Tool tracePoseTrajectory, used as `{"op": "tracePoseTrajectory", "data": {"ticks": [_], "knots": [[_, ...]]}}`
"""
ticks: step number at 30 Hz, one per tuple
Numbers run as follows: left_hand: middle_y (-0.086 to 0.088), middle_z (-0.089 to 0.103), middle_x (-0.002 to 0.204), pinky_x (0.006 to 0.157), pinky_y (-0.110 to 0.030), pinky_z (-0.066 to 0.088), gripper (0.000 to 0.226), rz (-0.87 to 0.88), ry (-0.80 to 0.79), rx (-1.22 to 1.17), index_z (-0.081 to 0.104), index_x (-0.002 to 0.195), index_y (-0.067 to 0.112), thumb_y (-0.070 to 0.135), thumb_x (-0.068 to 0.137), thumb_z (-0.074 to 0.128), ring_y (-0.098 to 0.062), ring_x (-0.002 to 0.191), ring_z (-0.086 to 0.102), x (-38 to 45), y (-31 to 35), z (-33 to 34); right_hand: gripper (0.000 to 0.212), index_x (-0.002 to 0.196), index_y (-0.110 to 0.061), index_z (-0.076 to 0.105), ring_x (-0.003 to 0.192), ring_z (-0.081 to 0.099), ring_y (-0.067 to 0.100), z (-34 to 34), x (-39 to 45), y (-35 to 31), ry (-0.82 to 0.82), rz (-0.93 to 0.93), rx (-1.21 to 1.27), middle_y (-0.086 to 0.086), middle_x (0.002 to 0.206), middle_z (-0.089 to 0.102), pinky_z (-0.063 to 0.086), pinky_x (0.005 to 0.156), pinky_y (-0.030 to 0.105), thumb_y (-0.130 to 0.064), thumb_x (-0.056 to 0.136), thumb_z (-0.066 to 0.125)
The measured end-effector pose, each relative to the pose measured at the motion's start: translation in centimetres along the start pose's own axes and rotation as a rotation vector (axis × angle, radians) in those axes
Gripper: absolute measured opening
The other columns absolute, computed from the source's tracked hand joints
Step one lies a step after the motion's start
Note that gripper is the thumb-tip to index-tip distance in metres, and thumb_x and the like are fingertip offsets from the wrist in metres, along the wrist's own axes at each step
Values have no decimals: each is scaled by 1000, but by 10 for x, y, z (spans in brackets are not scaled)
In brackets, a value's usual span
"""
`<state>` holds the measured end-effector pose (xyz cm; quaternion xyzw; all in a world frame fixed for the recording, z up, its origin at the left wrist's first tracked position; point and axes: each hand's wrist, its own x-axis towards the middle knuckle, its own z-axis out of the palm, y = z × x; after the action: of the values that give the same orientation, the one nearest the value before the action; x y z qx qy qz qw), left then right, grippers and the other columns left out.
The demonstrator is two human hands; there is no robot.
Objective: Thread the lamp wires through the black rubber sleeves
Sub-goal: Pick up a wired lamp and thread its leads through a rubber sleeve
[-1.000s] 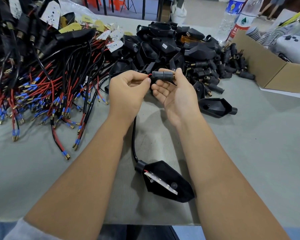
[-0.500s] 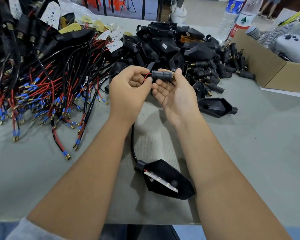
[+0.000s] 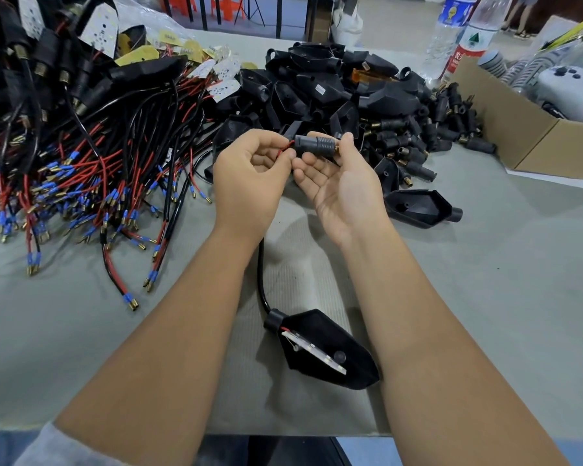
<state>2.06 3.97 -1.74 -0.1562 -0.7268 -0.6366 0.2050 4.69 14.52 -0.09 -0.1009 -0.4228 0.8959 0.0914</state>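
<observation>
My right hand (image 3: 342, 183) holds a ribbed black rubber sleeve (image 3: 313, 144) between thumb and fingertips, lying sideways above the palm. My left hand (image 3: 249, 176) pinches the red wire (image 3: 286, 149) at the sleeve's left mouth. A black cable (image 3: 260, 274) runs down from under my left hand to a black lamp housing (image 3: 323, 351) lying on the table between my forearms, its white LED board showing.
A tangle of red and black wires with blue terminals (image 3: 81, 183) covers the left of the grey table (image 3: 485, 297). A heap of black housings and sleeves (image 3: 350, 95) lies behind my hands, one housing (image 3: 421, 203) to the right. A cardboard box (image 3: 532, 136) and bottles (image 3: 468, 45) stand far right.
My left hand has opened slightly and drawn back from the sleeve, so a short stretch of red wire now shows between it and the sleeve's mouth.
</observation>
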Motion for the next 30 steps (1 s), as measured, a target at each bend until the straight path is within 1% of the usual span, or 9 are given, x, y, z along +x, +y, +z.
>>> {"op": "tracePoseTrajectory", "data": {"ticks": [5, 10, 15, 17, 20, 23, 25, 27, 30], "knots": [[2, 61, 81, 69, -11, 44, 15, 3, -7, 17, 69, 100, 6, 1, 87, 64, 3, 68, 53, 1, 0, 0, 46, 109, 0, 62, 63, 67, 16, 1, -1, -1, -17, 1, -3, 10, 72, 62, 58, 63, 24, -35, 108, 33], [-6, 65, 88, 70, -12, 44, 11, 24, 10, 45, 70, 95, 9, 2, 86, 66, 0, 71, 54, 0, -1, 0, 47, 112, 2, 61, 63, 68, 17, 0, -1, -1, -14, -1, 3, 11, 73, 62, 58, 62, 25, -35, 108, 32], [-4, 61, 85, 69, -12, 43, 11, 125, 40, 155, 71, 92, 7, 1, 85, 65, 0, 68, 52, -2, -3, -1, 45, 94, -4, 63, 60, 68, 17, 1, 0, -1, 4, -22, -31, 9, 66, 61, 60, 64, 27, -33, 108, 32], [-5, 62, 87, 71, -13, 44, 12, 162, 31, 196, 73, 93, 5, 0, 85, 65, 1, 73, 53, -1, -4, -2, 46, 93, -4, 63, 58, 67, 17, 1, 0, 0, 11, -35, -57, 8, 63, 61, 60, 64, 27, -33, 108, 32], [-7, 63, 90, 73, -11, 43, 11, 180, 16, 184, 72, 93, 0, -2, 85, 64, 0, 79, 55, -1, -4, -1, 46, 94, -4, 64, 58, 66, 17, 0, 1, 1, 17, -41, -82, 7, 63, 60, 59, 63, 26, -34, 108, 31], [-7, 65, 98, 77, -10, 43, 18, 112, -48, 131, 72, 103, 3, -1, 89, 62, 1, 86, 57, 0, -2, -2, 45, 95, -5, 65, 58, 65, 16, -2, 2, -1, 21, -39, -77, 6, 64, 62, 58, 61, 25, -34, 108, 32], [-4, 67, 100, 78, -10, 44, 20, 34, -71, 86, 71, 109, 6, 2, 92, 60, 1, 86, 60, 1, -3, -2, 45, 95, -6, 65, 59, 66, 16, -2, 3, -3, 12, -36, -92, 6, 65, 63, 57, 61, 25, -34, 108, 32], [-2, 69, 94, 75, -13, 48, 19, -70, -34, 15, 70, 109, 7, 4, 92, 61, -3, 79, 63, 3, -4, -2, 45, 94, -6, 65, 59, 66, 16, -2, 2, -3, 8, -24, -113, 5, 64, 64, 57, 61, 25, -34, 108, 33], [-1, 70, 83, 65, -16, 52, 13, -181, 34, -61, 70, 101, 9, 7, 88, 68, -6, 70, 65, 6, -6, -3, 44, 93, -6, 64, 58, 66, 16, 0, 2, -2, 14, -16, -121, 5, 62, 64, 57, 60, 25, -34, 107, 34]]}}
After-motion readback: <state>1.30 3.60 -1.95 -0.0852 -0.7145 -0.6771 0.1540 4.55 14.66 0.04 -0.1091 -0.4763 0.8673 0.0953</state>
